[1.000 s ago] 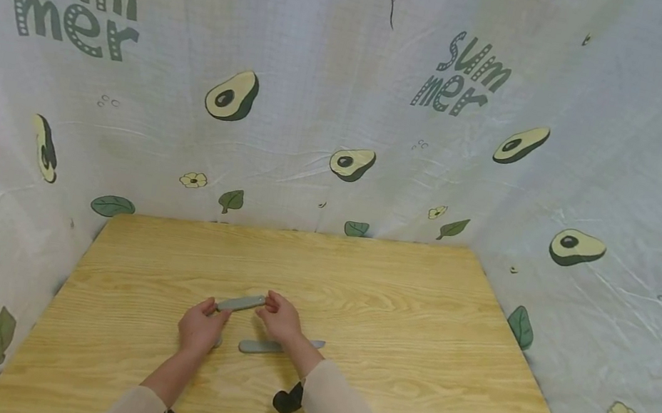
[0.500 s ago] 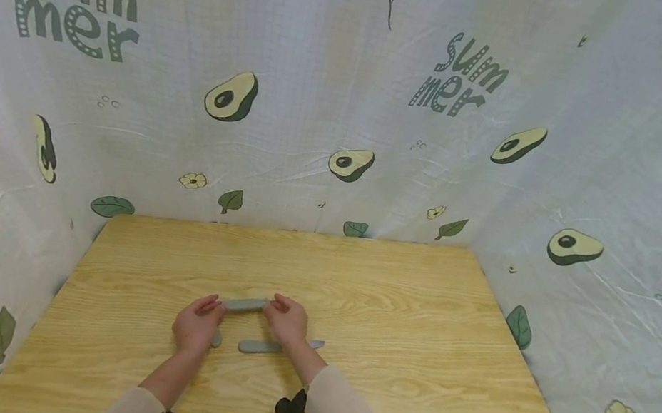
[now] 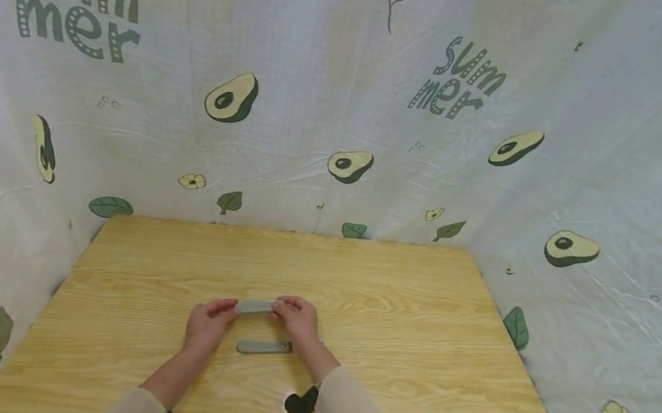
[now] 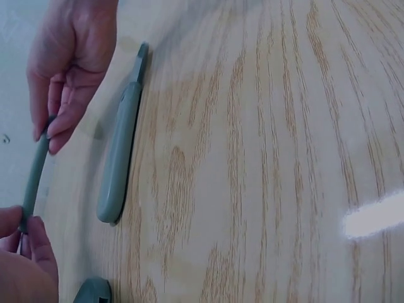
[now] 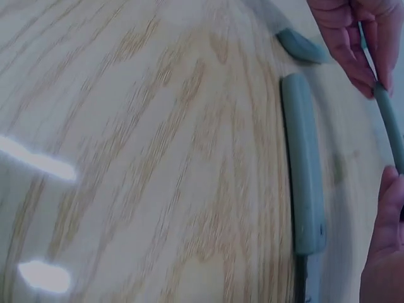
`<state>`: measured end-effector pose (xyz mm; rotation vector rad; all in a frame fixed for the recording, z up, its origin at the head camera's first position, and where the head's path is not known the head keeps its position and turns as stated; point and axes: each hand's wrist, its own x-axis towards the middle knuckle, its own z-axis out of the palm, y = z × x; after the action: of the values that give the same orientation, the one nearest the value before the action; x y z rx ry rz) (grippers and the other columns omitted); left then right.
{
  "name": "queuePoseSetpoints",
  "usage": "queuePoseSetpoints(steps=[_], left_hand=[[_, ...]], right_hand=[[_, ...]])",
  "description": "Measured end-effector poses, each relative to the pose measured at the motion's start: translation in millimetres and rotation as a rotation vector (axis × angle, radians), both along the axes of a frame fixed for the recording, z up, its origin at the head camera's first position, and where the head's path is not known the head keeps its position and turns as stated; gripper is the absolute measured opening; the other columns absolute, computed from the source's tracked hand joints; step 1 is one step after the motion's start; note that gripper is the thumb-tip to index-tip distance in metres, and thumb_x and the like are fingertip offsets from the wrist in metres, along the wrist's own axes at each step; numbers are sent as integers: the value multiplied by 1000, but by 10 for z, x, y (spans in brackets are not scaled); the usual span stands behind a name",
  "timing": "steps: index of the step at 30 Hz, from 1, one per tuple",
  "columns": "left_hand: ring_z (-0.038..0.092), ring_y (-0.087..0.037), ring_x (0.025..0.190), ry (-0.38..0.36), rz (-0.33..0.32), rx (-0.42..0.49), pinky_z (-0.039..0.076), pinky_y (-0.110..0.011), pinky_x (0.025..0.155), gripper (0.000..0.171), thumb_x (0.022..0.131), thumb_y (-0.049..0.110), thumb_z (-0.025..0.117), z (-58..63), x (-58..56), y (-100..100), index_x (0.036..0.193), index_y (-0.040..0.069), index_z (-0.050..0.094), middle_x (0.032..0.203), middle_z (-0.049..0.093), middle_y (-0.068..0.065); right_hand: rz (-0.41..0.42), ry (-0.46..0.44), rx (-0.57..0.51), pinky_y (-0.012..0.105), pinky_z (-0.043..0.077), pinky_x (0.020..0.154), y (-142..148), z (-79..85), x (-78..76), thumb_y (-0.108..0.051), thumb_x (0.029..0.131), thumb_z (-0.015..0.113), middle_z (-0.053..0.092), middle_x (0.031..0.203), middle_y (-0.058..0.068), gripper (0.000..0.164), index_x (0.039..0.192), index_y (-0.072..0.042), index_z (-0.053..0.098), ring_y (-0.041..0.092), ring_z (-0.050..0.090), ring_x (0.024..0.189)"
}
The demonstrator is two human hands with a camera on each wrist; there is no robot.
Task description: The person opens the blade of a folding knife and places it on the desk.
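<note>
In the head view, my left hand (image 3: 208,324) and right hand (image 3: 296,321) pinch opposite ends of a slim grey-green handled utensil (image 3: 254,306) over the table. The left wrist view shows its handle (image 4: 36,173) edge-on between both sets of fingers. In the right wrist view, a thin pale strip runs between my left fingers (image 5: 344,47) at the handle's end; I cannot tell what kind of utensil it is. Nearer the body lies a knife (image 3: 263,347) with a matching handle, flat on the table. My right wrist covers most of its blade in the head view.
Another grey-green piece (image 5: 300,45) lies past the knife's handle end, hidden by my left hand in the head view. The wood-grain table (image 3: 410,363) meets a printed cloth (image 3: 282,184) at its back and sides.
Both hands have shifted slightly right with the held utensil. The grey-green piece beside my left hand has become hidden behind it, and my right wrist covers the knife's blade end.
</note>
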<state>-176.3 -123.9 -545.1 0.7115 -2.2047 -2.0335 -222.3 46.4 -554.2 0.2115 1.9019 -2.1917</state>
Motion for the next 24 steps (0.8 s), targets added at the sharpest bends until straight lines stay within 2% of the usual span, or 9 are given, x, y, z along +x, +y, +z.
queuePoseSetpoints(steps=[3, 6, 13, 18, 24], left_hand=[[59, 1, 82, -31, -59, 6, 53, -16, 76, 29, 90, 11, 67, -23, 11, -9, 116, -1, 66, 107, 70, -8], [60, -1, 84, -39, -93, 41, 55, -20, 80, 29, 90, 11, 68, -43, 4, -13, 116, -1, 64, 104, 70, -6], [63, -5, 82, 20, -161, 85, 56, -20, 78, 30, 88, 8, 69, -62, -17, 24, 114, -7, 63, 95, 70, -5], [65, -6, 84, 23, -188, 80, 57, -21, 80, 33, 89, 8, 69, -61, -7, 55, 118, -7, 62, 96, 72, -6], [72, -17, 88, 19, -202, 180, 58, -33, 87, 34, 88, 4, 68, -36, -5, 83, 117, -12, 61, 98, 73, -14]], right_hand=[[49, 17, 2, 41, 59, 85, 62, -28, -5, -1, 88, 67, 68, 77, 2, 27, 111, 12, 62, 22, 72, 80], [102, 36, 5, 42, 59, 86, 127, -16, 0, 0, 89, 65, 69, 81, 5, 27, 113, 13, 61, 23, 73, 82], [207, 17, 16, 28, 61, 75, 210, 20, 25, -2, 92, 61, 71, 95, 17, 25, 113, 12, 61, 21, 73, 81], [252, 8, 7, 22, 60, 72, 243, 16, 39, -3, 92, 61, 70, 97, 16, 28, 115, 13, 60, 21, 73, 83], [293, 16, 13, 25, 60, 77, 312, 32, 16, -2, 93, 59, 69, 101, 20, 26, 115, 13, 59, 24, 73, 86]])
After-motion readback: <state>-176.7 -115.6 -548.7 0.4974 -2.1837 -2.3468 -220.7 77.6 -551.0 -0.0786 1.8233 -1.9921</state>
